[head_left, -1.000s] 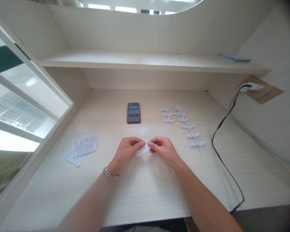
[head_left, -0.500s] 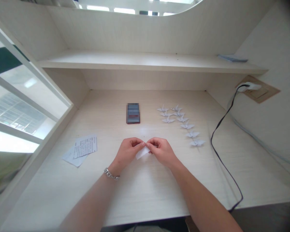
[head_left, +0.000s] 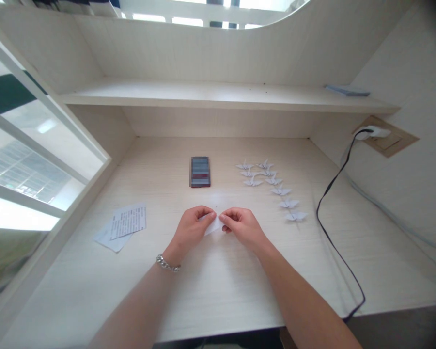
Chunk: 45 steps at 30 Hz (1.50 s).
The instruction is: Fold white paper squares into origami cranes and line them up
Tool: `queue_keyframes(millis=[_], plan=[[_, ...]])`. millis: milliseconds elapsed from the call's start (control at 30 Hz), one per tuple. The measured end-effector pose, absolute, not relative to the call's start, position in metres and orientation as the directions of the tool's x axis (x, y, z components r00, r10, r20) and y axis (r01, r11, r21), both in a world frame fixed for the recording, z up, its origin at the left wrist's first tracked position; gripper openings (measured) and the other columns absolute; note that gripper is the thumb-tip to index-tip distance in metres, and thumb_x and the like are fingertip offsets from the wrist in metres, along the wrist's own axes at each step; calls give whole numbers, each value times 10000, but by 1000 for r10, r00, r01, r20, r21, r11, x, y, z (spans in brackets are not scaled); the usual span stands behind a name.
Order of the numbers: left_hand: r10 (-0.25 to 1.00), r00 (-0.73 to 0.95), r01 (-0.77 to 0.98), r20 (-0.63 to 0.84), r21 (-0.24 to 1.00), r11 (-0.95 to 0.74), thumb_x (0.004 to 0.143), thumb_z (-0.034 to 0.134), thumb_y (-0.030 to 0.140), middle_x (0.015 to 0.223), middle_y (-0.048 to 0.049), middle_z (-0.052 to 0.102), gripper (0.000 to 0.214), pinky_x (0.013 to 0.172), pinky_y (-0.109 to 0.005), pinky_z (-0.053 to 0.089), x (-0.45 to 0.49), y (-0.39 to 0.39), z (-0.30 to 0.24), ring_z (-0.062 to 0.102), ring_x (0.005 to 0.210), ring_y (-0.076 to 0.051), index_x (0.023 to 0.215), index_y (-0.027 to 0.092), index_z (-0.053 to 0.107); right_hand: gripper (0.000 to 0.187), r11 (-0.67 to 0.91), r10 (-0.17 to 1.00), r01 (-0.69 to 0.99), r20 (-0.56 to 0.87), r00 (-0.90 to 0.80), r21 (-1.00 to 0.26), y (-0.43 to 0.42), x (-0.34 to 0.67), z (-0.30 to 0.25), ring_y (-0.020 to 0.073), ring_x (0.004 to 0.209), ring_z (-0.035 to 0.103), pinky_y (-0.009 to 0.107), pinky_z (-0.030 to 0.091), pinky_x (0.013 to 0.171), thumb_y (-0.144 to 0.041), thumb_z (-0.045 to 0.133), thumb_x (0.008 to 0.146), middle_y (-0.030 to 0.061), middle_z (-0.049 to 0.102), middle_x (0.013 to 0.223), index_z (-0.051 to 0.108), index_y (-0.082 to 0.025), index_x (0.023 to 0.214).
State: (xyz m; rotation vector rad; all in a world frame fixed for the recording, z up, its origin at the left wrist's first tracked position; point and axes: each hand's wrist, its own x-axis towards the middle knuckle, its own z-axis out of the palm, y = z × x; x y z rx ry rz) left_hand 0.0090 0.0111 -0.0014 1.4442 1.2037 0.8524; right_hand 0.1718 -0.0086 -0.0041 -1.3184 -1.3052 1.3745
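Between my hands is a small piece of white paper [head_left: 212,227], folded, its exact shape partly covered by my fingers. My left hand [head_left: 193,225] pinches its left side between thumb and index finger; a silver chain bracelet [head_left: 167,263] circles that wrist. From the other side, my right hand [head_left: 242,225] pinches the paper's right edge with thumb and forefinger, the other fingers curled under. Both hands hover just over the desk near its middle. Several white paper cranes [head_left: 272,181] stand in loose rows to the right, beyond my right hand.
A phone with a blurred screen [head_left: 200,171] lies behind my hands. Two paper squares, one printed [head_left: 128,220], overlap at left. A black cable [head_left: 334,237] runs from the wall socket [head_left: 388,136] down the desk's right side. A shelf [head_left: 225,92] spans the back.
My fingertips have moved slightly apart, the left hand shifting a little left on the paper. The camera view has tilted a touch; the cranes and phone stay put.
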Motion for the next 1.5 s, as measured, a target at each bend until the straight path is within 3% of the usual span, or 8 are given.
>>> queue_keyframes(millis=[567,833,1067,1333,1400,1500], plan=[[972,230,295,-54,955,-17,710,575,392,699,-40,665,263,544,-231,398,1,14,6,559,616,-154,737,146,666,267,-187,964,89,-200,-177,-978,-5,181,-2,114,542,568,241,464,535,-391,602,716,47,641,648,626,-125,708],[937,350,418,11,893,-167,746,534,338,753,-36,682,216,681,-258,420,5,10,8,598,726,-179,732,176,677,155,37,977,352,-40,-211,-935,-8,178,-1,130,622,555,229,405,559,-261,525,750,22,634,686,644,-164,766],[928,366,389,-74,918,-80,720,564,339,686,-32,660,213,613,-247,407,4,12,4,567,654,-160,701,154,668,119,77,958,500,-75,-276,-863,-8,181,10,104,552,481,205,323,491,-165,492,679,-21,563,588,610,-164,664],[972,165,202,-169,970,134,662,633,368,621,-17,604,246,490,-218,342,-14,20,9,489,530,-111,705,127,635,88,-61,969,361,-142,-200,-930,-4,203,-1,103,524,464,209,333,481,-177,510,667,-19,539,558,594,-153,661],[971,162,193,-174,971,142,660,638,368,607,-11,594,246,475,-211,331,-13,20,8,470,511,-99,698,125,633,105,-95,980,264,-136,-144,-960,-3,201,-3,109,542,486,219,369,511,-229,524,704,-5,563,599,590,-148,711],[964,215,225,-154,969,104,679,623,375,607,-9,593,250,471,-207,334,-8,18,6,465,509,-95,705,127,640,194,-75,972,190,-115,-206,-979,-4,190,-3,121,600,525,236,402,562,-320,515,761,25,601,689,600,-147,780]])
